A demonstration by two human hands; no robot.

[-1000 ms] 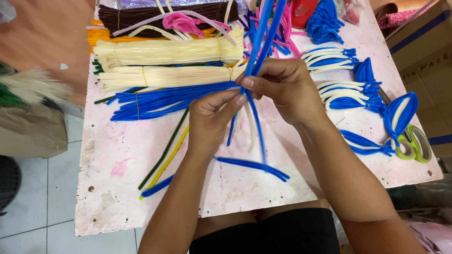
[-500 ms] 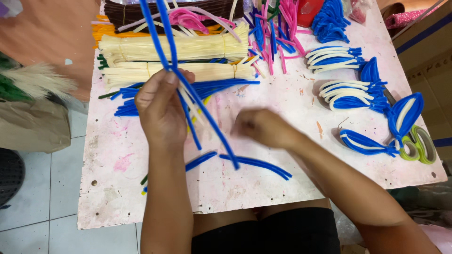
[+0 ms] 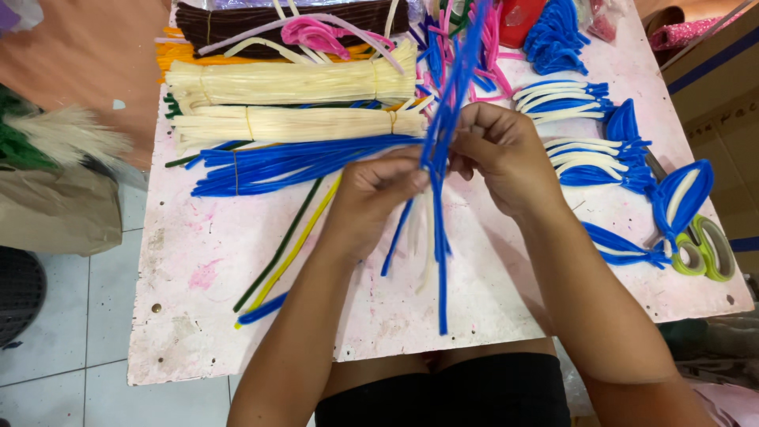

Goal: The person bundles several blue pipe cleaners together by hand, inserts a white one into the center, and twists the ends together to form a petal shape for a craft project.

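While both sets of fingers pinch together on a bunch of blue pipe cleaners [image 3: 444, 142] held upright over the worktop [image 3: 198, 316] middle, the left hand [image 3: 371, 198] and right hand [image 3: 502, 154] nearly touch. Two cream bundles [image 3: 292, 83] lie toward the far edge; green scissors [image 3: 704, 249] sit near the right edge.

Looking steeply down from head height, close over a pale pink board [image 3: 237, 316] filling most of the frame; facing toward 12 o'clock, lap lying at 6 o'clock, grey floor tiles [image 3: 63, 348] showing toward 8 o'clock. Only one view, sharing nothing.
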